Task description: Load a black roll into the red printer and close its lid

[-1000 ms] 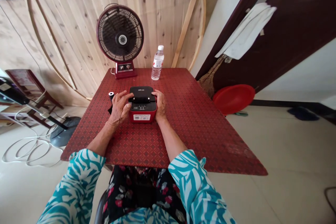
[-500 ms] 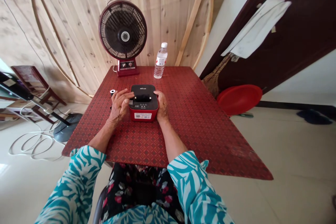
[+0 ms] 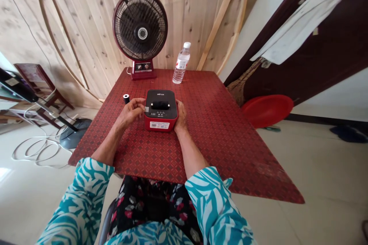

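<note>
Red label printer [image 3: 161, 120] is sitting on the near middle of the bench [image 3: 218, 153], which is spreading its red diamond-patterned top across a tiled floor [image 3: 316, 168]. Behind the bench, a huge round pine board [image 3: 178, 7] is leaning against the wall. To the right, a dark wooden door [image 3: 324, 57] is carrying a white cloth [image 3: 296, 28], while a straw broom [image 3: 240, 86] and a red plastic basin [image 3: 267, 111] are resting beside the bench's far corner. On the left, a low wooden chair [image 3: 37, 80] is standing near a coiled white cable [image 3: 37, 151].

On the bench's far edge, a maroon desk fan [image 3: 140, 25] is standing upright just left of a clear water bottle [image 3: 181, 63]. The printer is facing the person, with its black lid on top and a white label [image 3: 159, 125] across its red front.

The left hand [image 3: 130, 111] is lying beside the printer's left side, with its fingers [image 3: 139, 103] extended and touching that edge. The right hand [image 3: 180, 116] is pressing against the right side, its fingers [image 3: 180, 107] curving over the edge. Whether either hand is truly gripping, I cannot tell. A small black-and-white roll [image 3: 126, 98] is standing just beyond the left hand, not touching it.
</note>
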The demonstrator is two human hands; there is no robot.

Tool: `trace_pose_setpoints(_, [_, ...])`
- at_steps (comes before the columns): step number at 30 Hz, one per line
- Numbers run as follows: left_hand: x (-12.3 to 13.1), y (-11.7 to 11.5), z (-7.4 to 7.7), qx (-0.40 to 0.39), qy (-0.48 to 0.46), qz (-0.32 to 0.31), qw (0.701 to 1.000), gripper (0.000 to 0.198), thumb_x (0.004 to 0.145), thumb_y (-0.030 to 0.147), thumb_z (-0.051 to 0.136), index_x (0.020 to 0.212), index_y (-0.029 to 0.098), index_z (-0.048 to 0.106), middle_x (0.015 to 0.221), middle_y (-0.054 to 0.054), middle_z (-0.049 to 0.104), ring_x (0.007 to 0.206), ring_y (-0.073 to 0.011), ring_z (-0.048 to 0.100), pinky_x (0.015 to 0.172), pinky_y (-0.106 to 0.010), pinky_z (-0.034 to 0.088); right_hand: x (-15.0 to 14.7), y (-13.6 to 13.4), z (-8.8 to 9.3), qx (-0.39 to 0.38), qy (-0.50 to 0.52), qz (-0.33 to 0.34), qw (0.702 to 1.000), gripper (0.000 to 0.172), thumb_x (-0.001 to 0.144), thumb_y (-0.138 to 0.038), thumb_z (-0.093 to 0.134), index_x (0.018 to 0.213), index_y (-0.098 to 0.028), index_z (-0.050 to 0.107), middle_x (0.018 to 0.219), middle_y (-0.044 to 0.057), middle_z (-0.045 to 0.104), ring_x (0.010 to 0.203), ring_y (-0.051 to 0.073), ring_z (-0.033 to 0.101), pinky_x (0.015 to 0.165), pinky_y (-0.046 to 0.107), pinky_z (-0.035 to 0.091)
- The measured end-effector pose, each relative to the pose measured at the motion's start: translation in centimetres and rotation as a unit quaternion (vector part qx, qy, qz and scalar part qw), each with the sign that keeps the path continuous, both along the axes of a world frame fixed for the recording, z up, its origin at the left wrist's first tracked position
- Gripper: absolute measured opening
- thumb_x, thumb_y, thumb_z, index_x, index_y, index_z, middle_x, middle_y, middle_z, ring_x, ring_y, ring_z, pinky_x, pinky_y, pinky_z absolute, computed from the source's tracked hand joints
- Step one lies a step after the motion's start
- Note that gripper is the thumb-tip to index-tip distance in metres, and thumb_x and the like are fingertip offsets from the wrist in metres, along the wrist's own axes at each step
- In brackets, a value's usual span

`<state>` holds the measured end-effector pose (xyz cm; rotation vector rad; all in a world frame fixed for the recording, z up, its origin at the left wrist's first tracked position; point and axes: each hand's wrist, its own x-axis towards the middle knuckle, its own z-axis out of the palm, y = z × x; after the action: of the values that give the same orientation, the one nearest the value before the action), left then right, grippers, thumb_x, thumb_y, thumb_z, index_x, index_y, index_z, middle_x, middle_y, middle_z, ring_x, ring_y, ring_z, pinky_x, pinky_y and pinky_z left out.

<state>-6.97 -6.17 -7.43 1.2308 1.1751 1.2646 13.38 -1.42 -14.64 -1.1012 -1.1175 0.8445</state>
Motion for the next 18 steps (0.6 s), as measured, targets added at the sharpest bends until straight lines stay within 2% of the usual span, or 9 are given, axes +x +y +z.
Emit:
trace_pose_setpoints(7, [0.23, 0.46, -0.71, -0.085, -0.061, -0.009, 0.994, 0.051, 0.056, 0.030, 0.070, 0.104, 0.019, 0.057, 0.052, 0.009, 0.050, 0.041, -0.0090, 0.041, 0.042, -0.023, 0.024, -0.09, -0.20, 0.23, 0.009, -0.015, 0.008, 1.000, 0.044, 0.093, -0.046, 0.033, 0.108, -0.023, 0.066, 0.116, 0.008, 0.070, 0.109, 0.020, 0.059, 0.099, 0.036, 0.046])
trace_pose_setpoints(12, [0.29, 0.64, -0.71, -0.105, -0.077, -0.002, 0.991, 0.051, 0.056, 0.028, 0.069, 0.105, 0.019, 0.056, 0.049, 0.009, 0.049, 0.040, -0.0089, 0.041, 0.041, -0.023, 0.022, -0.14, 0.06, -0.02, 0.011, 0.014, 0.006, 1.000, 0.042, 0.092, -0.049, 0.035, 0.102, -0.025, 0.068, 0.113, 0.004, 0.071, 0.110, 0.019, 0.059, 0.101, 0.037, 0.045])
trace_pose_setpoints(18, [0.67, 0.79, -0.55, -0.152, -0.145, -0.004, 0.978, 0.045, 0.053, 0.018, 0.068, 0.097, 0.019, 0.056, 0.052, 0.008, 0.051, 0.038, -0.0051, 0.038, 0.040, -0.019, 0.024, -0.16, 0.32, -0.23, 0.017, 0.020, 0.008, 1.000, 0.044, 0.090, -0.051, 0.035, 0.100, -0.024, 0.069, 0.110, 0.004, 0.072, 0.109, 0.019, 0.060, 0.100, 0.037, 0.044])
